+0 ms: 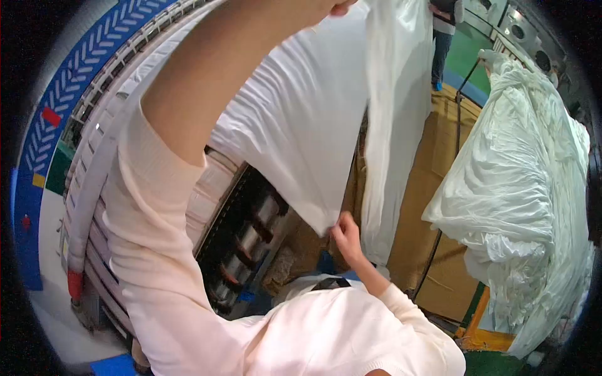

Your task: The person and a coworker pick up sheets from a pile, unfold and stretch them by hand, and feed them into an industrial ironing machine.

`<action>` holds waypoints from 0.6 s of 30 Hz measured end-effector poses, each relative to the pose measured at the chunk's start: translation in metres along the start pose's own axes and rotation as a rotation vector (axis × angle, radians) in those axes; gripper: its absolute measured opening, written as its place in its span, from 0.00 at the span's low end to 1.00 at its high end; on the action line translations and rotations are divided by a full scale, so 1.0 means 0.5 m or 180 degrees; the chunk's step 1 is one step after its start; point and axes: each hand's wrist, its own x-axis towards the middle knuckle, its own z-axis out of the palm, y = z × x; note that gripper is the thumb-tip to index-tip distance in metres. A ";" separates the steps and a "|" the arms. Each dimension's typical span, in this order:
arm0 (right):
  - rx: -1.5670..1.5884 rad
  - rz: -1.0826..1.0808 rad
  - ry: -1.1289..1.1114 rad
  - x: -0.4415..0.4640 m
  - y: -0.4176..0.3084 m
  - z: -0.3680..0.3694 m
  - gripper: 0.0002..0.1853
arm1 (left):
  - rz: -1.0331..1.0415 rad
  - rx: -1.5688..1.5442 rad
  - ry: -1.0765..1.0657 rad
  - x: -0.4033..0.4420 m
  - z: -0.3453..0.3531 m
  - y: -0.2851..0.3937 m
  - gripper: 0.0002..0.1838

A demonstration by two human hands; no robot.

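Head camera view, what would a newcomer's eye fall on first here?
Probably the broad white sheet of fabric sweeping across the middle, its lower corner pinched in the right hand. Next, the big gathered heap of pale cloth at the right. The raised left forearm, crossing the upper left, also looms large.

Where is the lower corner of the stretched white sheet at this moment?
In the head view, just below centre, the lower corner is pinched in the person's right hand, right of the dark machine section.
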 end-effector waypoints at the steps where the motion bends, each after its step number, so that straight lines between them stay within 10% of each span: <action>1: -0.0630 0.0283 -0.0080 -0.025 0.037 -0.008 0.03 | 0.0099 0.0155 0.0148 -0.005 0.002 -0.014 0.18; 4: -0.1214 0.0054 -0.0735 -0.121 0.222 -0.004 0.10 | 0.0210 0.0338 0.0006 -0.030 -0.015 -0.030 0.17; 10: -0.1458 -0.0607 0.1724 -0.059 0.022 -0.053 0.33 | -0.0088 -0.0074 -0.0037 -0.091 -0.003 -0.032 0.15; 13: -0.2135 -0.1176 0.1452 -0.010 -0.064 -0.034 0.42 | -0.0072 -0.0227 -0.0171 -0.100 0.016 -0.025 0.16; 18: -0.1941 -0.1173 0.1559 0.073 -0.060 0.034 0.37 | -0.0060 -0.0241 -0.0217 -0.100 0.022 0.012 0.21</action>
